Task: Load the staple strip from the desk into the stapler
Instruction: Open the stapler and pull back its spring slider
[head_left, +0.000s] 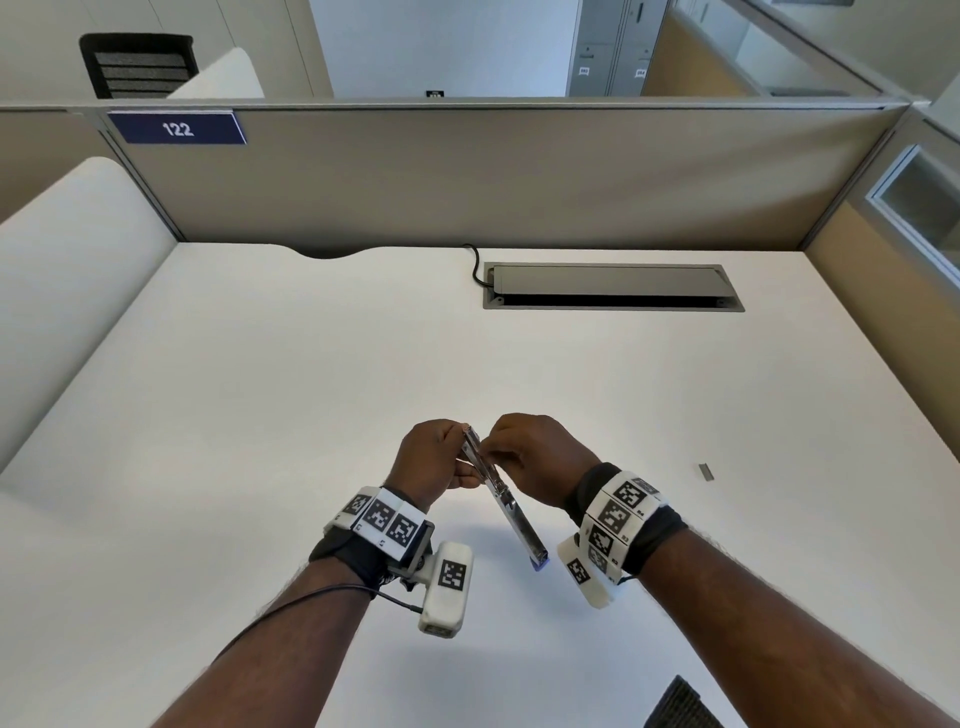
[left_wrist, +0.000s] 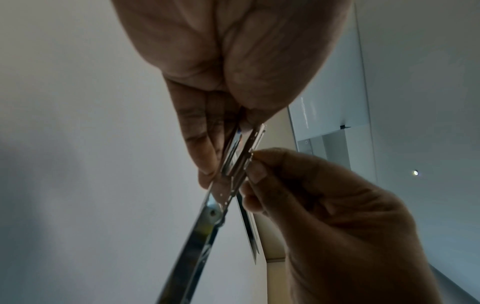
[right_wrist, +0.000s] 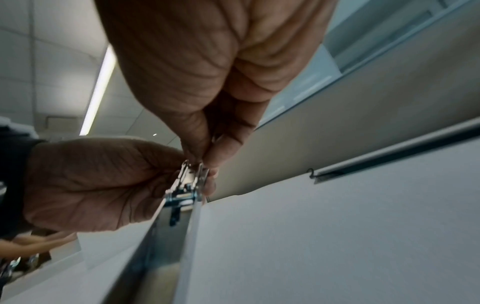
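White desk (head_left: 260, 415) inside an office cubicle is my working surface, with a grey partition (head_left: 467, 176) behind it and a cable hatch (head_left: 613, 286) set in the top. From my remote seat I see the left hand (head_left: 434, 460) curled round the far end of the opened metal stapler (head_left: 506, 501), holding it in the air above the desk. The right hand (head_left: 535, 457) pinches with its fingertips (left_wrist: 255, 172) at the magazine channel, and whether a strip is between them I cannot tell. One small staple strip (head_left: 705, 471) lies on the desk, well apart to the right. I judge the stapler is open and ready, but at least this strip is not yet loaded; taking it, sliding it in and closing are left. Readable writing: "122" on a blue sign (head_left: 179, 128) on the partition. Square black-and-white markers cover both wrist bands (head_left: 387, 519).
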